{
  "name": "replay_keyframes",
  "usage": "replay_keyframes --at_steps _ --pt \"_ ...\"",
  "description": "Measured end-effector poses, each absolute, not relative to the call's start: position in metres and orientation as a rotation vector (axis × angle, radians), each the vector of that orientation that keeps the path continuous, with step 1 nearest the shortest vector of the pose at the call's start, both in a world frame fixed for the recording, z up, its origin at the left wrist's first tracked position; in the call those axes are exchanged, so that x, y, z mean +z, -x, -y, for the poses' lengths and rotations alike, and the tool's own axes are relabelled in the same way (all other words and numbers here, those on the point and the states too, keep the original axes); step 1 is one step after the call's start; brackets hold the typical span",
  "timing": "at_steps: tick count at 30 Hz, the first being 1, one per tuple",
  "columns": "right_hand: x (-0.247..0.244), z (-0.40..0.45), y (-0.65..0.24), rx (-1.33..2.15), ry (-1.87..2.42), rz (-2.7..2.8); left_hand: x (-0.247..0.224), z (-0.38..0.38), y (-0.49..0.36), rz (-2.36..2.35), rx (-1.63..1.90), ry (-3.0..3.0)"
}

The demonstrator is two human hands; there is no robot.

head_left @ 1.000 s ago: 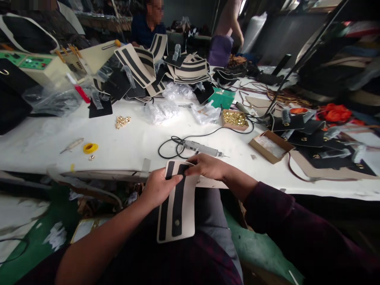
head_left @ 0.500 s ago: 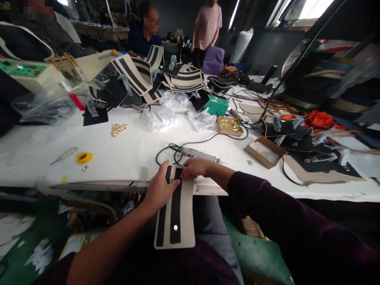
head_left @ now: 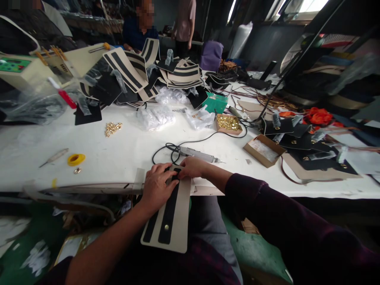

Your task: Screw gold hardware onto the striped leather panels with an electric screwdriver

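A beige panel with black stripes (head_left: 179,221) slopes from the table edge down over my lap. A round gold stud shows near the lower end of its middle stripe. My left hand (head_left: 158,185) lies over the panel's upper left part, its fingers bent and its thumb pressed on the middle stripe. At the top end, my right hand (head_left: 191,167) pinches the panel and that stripe; its fingertips are partly hidden. Just beyond both hands a grey pen-shaped power tool (head_left: 197,154) with a black cord rests on the table.
On the white table (head_left: 124,162) lie a yellow tape roll (head_left: 76,159), an awl-like tool (head_left: 54,157) and gold rings (head_left: 113,129). Boxes of gold parts (head_left: 228,124) and clear pieces (head_left: 264,151) stand right of centre. Striped panels (head_left: 126,70) pile up behind. Two people are beyond the table.
The panel's lower end has swung left and tilted. My left fingers have come down across its upper part, where the forefinger pointed up before. My right hand keeps its pinch at the top.
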State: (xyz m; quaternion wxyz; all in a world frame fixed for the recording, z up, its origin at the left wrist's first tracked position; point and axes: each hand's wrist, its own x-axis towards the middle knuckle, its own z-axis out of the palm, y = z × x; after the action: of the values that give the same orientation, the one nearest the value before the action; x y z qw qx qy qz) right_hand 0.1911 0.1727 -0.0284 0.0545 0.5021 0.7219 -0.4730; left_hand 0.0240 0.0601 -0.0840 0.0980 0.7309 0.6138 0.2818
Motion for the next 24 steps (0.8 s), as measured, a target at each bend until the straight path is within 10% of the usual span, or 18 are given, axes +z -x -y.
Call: replay_keyframes --at_steps 24 --pt "-0.058 -0.142 -0.209 -1.338 -1.804 -2.504 -0.097 -0.065 -0.020 -1.804 0.832 -2.244"
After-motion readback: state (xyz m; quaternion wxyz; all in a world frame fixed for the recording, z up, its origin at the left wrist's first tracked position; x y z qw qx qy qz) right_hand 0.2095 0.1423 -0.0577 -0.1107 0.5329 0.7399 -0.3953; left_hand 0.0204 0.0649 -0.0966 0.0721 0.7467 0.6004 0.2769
